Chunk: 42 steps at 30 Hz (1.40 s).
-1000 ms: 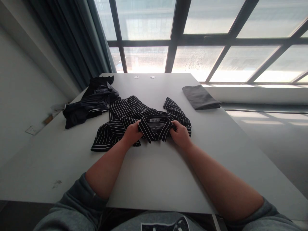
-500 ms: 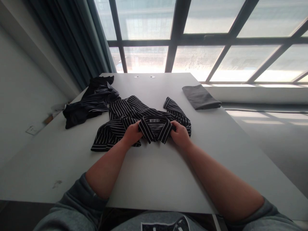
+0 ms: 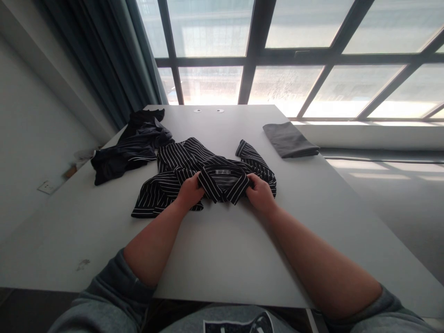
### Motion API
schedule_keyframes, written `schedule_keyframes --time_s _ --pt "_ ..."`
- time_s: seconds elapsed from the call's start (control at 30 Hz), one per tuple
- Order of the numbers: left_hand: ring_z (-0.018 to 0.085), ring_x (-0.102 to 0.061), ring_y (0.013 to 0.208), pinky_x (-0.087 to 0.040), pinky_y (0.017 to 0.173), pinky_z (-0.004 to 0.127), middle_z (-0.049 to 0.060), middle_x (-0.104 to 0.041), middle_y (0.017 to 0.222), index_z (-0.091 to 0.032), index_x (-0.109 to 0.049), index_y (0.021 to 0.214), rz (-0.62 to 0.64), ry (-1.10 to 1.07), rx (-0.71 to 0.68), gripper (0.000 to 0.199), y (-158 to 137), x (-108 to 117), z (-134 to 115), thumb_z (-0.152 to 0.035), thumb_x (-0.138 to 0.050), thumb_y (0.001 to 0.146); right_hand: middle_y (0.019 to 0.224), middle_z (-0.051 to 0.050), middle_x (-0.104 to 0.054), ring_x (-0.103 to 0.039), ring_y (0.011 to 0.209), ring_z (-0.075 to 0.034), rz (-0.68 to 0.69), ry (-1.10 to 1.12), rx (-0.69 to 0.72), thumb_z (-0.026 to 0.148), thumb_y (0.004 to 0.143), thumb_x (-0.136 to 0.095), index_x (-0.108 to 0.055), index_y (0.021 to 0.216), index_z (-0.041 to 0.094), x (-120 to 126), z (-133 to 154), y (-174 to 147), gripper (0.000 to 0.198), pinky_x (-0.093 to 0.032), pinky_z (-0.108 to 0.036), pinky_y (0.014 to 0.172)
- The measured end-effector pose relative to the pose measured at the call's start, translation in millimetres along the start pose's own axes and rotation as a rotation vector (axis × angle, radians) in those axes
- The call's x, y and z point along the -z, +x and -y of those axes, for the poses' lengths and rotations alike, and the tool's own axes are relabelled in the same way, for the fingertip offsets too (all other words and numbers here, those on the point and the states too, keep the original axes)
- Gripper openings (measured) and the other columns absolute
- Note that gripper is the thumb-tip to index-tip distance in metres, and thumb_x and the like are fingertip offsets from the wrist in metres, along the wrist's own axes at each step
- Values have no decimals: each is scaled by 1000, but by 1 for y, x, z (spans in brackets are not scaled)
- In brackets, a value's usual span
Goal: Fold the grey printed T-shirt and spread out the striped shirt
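A black shirt with white stripes (image 3: 194,155) lies rumpled on the white table, its collar towards me and a small label showing inside the neck. My left hand (image 3: 190,190) is closed on the cloth just left of the collar. On the other side, my right hand (image 3: 260,192) grips the shirt by the collar's right end. Between my hands the collar is held open and slightly raised. One sleeve spreads out to the left, and another part of the shirt reaches back on the right.
Dark crumpled clothes (image 3: 135,145) lie at the table's left edge. A folded grey cloth (image 3: 289,140) rests near the right edge. Behind the white table (image 3: 222,249) are large windows (image 3: 215,85), with a dark curtain (image 3: 104,55) on the left.
Both hands keep their hold on the shirt. The collar has shifted very slightly up and widened a little between them.
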<state>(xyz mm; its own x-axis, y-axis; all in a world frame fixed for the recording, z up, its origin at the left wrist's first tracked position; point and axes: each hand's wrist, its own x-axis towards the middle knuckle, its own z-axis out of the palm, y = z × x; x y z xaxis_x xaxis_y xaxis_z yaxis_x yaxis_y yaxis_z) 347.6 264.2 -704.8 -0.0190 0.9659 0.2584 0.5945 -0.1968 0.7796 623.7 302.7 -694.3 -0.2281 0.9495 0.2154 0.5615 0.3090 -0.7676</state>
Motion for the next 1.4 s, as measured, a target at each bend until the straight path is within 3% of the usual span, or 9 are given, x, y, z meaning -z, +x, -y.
schedule_keyframes --time_s 0.1,0.23,0.33,0.7,0.8,0.93,1.03,1.17,1.4 --pt "25 -72 97 -52 83 32 7 -75 100 -19 -66 105 -69 49 52 17 2 0 4 -26 -60 90 91 -2 -72 -62 80 -13 63 -58 15 28 86 -57 -70 105 17 -3 -3 2 26 -45 -22 76" --pt "24 -72 91 -51 78 30 7 -75 93 -21 -66 101 -174 78 120 13 5 -3 11 -30 -60 93 111 -4 -72 -65 101 -16 217 -86 133 28 86 -64 -71 113 17 -6 -3 4 31 -49 -26 94" --pt "24 -71 88 -51 77 29 7 -74 89 -22 -65 98 -204 71 141 12 6 -4 16 -32 -61 94 113 -5 -71 -64 104 -17 242 -103 177 31 85 -67 -72 115 17 -7 -6 6 33 -49 -28 99" --pt "26 -72 91 -51 81 32 7 -74 94 -21 -64 103 -153 99 160 17 6 -2 9 -36 -57 99 108 -11 -66 -57 102 -20 87 -390 136 22 82 -59 -70 105 13 -5 -35 15 27 -46 -31 99" --pt "24 -72 90 -53 79 29 5 -75 94 -21 -67 102 -94 87 92 23 5 1 5 -42 -65 95 106 -11 -68 -58 99 -20 38 -364 95 19 78 -54 -71 101 13 5 -42 21 29 -46 -31 98" --pt "27 -72 104 -56 89 33 6 -76 109 -22 -68 116 58 138 14 41 3 3 2 -46 -79 85 100 -9 -71 -60 89 -18 -87 -269 -16 21 79 -49 -73 103 15 23 -49 28 35 -48 -30 91" --pt "27 -71 108 -56 95 36 7 -75 113 -21 -68 115 121 231 18 30 4 3 3 -38 -71 91 97 -8 -71 -60 86 -18 -176 -232 -68 26 81 -49 -72 105 16 32 -49 30 36 -48 -30 88" --pt "25 -67 114 -54 101 37 8 -71 121 -20 -67 118 21 279 42 26 7 4 7 -26 -58 95 99 -8 -71 -60 87 -18 -229 -177 -8 32 83 -49 -69 104 16 34 -42 27 33 -47 -29 87" --pt "27 -66 117 -53 100 38 9 -69 125 -19 -67 119 -134 417 226 34 11 20 13 -14 -50 90 94 -5 -69 -54 72 -11 -119 -215 23 32 82 -55 -67 103 17 29 -33 23 28 -43 -24 77"
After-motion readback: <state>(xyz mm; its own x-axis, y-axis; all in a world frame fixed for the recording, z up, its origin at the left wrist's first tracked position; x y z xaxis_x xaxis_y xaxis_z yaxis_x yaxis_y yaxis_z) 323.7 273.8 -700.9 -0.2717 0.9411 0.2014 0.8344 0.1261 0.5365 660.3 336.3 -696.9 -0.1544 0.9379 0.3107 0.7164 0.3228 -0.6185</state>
